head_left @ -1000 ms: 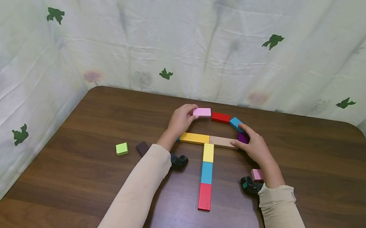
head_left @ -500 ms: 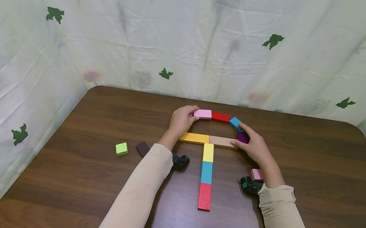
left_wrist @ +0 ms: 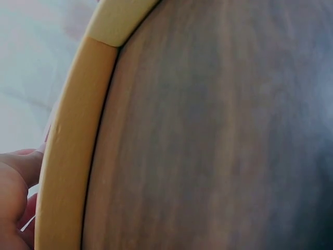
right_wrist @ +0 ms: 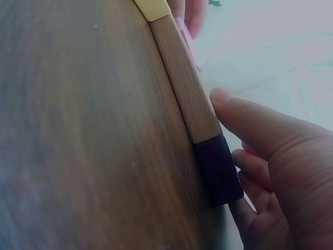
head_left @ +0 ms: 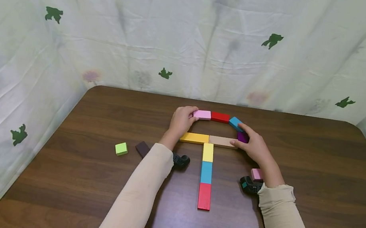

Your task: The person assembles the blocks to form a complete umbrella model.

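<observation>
In the head view my left hand [head_left: 180, 122] pinches the left end of a light pink block [head_left: 202, 115] between thumb and fingers. That block touches a red block [head_left: 220, 117] in a curved row. My right hand [head_left: 256, 146] spans the row's right side, its forefinger on a blue block [head_left: 235, 123] and its thumb by a plain wooden block [head_left: 222, 142]. Between them, a purple block [head_left: 242, 137] is partly covered. An orange-yellow block [head_left: 195, 138] meets the wooden one end to end. In the right wrist view, fingers curve behind the purple block [right_wrist: 219, 171].
A stem of yellow [head_left: 208, 152], blue [head_left: 206, 172] and red [head_left: 204, 196] blocks runs toward the near edge. Loose on the table [head_left: 58, 186] lie a green block [head_left: 121, 149], a dark brown block [head_left: 142, 149] and a pink block [head_left: 256, 174]. Black wrist devices [head_left: 180, 162] hang under the forearms.
My left hand has slid the light pink block slightly right and nearer, closing the small gap to the red block. The right hand has kept its place.
</observation>
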`<action>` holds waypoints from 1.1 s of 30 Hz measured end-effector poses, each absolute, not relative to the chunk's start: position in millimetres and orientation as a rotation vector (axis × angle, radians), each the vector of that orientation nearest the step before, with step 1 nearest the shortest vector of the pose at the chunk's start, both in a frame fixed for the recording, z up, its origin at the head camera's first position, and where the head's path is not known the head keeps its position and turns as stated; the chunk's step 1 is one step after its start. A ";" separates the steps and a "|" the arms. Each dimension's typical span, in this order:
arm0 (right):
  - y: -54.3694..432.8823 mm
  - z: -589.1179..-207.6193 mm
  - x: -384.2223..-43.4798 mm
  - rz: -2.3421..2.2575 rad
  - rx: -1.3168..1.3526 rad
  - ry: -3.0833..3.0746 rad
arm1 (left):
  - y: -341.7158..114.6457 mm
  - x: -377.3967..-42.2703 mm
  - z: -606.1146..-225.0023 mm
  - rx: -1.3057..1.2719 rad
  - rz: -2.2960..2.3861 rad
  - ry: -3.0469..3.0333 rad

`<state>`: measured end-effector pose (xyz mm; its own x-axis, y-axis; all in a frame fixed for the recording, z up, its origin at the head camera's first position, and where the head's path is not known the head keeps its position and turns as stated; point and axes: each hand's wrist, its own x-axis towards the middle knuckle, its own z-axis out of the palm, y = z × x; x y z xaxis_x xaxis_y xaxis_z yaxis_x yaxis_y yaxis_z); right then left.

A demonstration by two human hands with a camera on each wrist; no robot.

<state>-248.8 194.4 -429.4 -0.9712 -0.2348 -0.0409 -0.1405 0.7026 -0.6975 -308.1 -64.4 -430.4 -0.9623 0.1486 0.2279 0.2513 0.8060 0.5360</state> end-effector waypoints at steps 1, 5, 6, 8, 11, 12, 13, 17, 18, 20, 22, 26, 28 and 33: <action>194.5 -429.3 -248.8 -1.122 -0.307 2.780 | -64.3 -308.3 -430.6 -0.312 -0.869 -2.819; 194.4 -429.3 -248.7 -1.119 -0.306 2.783 | -63.6 -308.2 -430.4 -0.299 -0.861 -2.830; 194.3 -429.2 -248.6 -1.120 -0.307 2.783 | -63.5 -308.1 -430.3 -0.296 -0.860 -2.832; 194.1 -429.1 -248.3 -1.122 -0.307 2.782 | -63.3 -307.8 -429.9 -0.293 -0.857 -2.836; 194.0 -428.9 -248.0 -1.126 -0.312 2.783 | -63.2 -307.6 -429.5 -0.289 -0.852 -2.843; 194.0 -428.9 -247.9 -1.128 -0.315 2.783 | -63.2 -307.5 -429.4 -0.287 -0.856 -2.844; 194.0 -429.0 -248.0 -1.128 -0.318 2.785 | -63.2 -307.3 -429.5 -0.287 -0.857 -2.846; 194.2 -429.5 -248.3 -1.136 -0.327 2.790 | -63.0 -307.1 -429.7 -0.285 -0.857 -2.852; 194.3 -429.7 -248.4 -1.136 -0.327 2.792 | -62.9 -306.9 -429.7 -0.282 -0.855 -2.854; 194.4 -430.2 -248.7 -1.139 -0.326 2.792 | -62.6 -306.8 -429.8 -0.277 -0.845 -2.860; 194.5 -430.7 -248.9 -1.142 -0.326 2.793 | -62.4 -306.8 -430.0 -0.270 -0.839 -2.867; 195.0 -431.1 -248.6 -1.150 -0.328 2.796 | -61.8 -306.9 -430.5 -0.254 -0.841 -2.882; 195.0 -430.4 -248.2 -1.162 -0.330 2.795 | -61.8 -307.0 -430.7 -0.249 -0.843 -2.886; 193.6 -426.3 -247.5 -1.208 -0.351 2.814 | -62.0 -307.8 -430.9 -0.255 -0.828 -2.887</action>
<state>-247.5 193.6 -426.3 -0.9723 -0.2313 0.0348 -0.1846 0.6673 -0.7216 -307.8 -62.0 -430.9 -0.9777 0.1265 0.1677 0.1961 0.8354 0.5134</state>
